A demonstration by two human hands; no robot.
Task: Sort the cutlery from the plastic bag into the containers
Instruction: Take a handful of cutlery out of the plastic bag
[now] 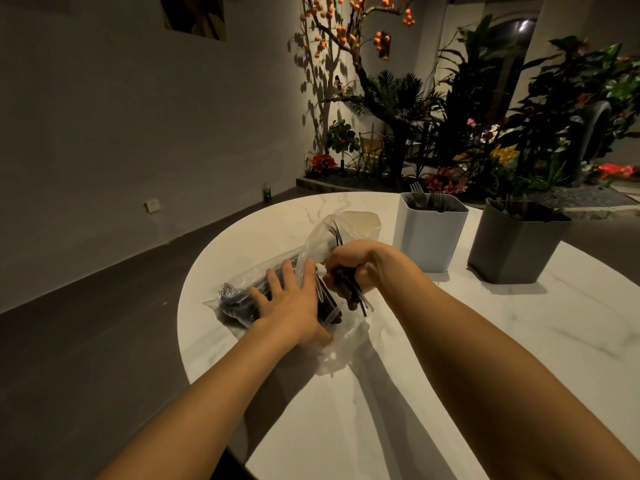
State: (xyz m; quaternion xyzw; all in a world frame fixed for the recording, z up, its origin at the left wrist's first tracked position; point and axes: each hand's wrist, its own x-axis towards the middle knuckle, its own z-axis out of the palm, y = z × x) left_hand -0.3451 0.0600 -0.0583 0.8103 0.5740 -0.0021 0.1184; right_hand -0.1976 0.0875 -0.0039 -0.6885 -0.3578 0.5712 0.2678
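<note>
A clear plastic bag (pixel 239 299) full of dark cutlery lies on the white marble table (pixel 450 358). My left hand (pixel 291 303) lies flat on the bag with fingers spread, pressing it down. My right hand (pixel 356 266) grips a bundle of dark forks (pixel 337 237) at the bag's mouth; their tines point up. Behind stand three containers: a cream one (pixel 363 225), a light grey one (pixel 429 233) with forks in it, and a dark grey one (pixel 516 249) holding cutlery.
The round table's edge curves close to the bag on the left, with dark floor (pixel 86 341) below. Plants and flowers (pixel 485 133) fill the background behind the containers. Bare tabletop lies to the right of my right arm.
</note>
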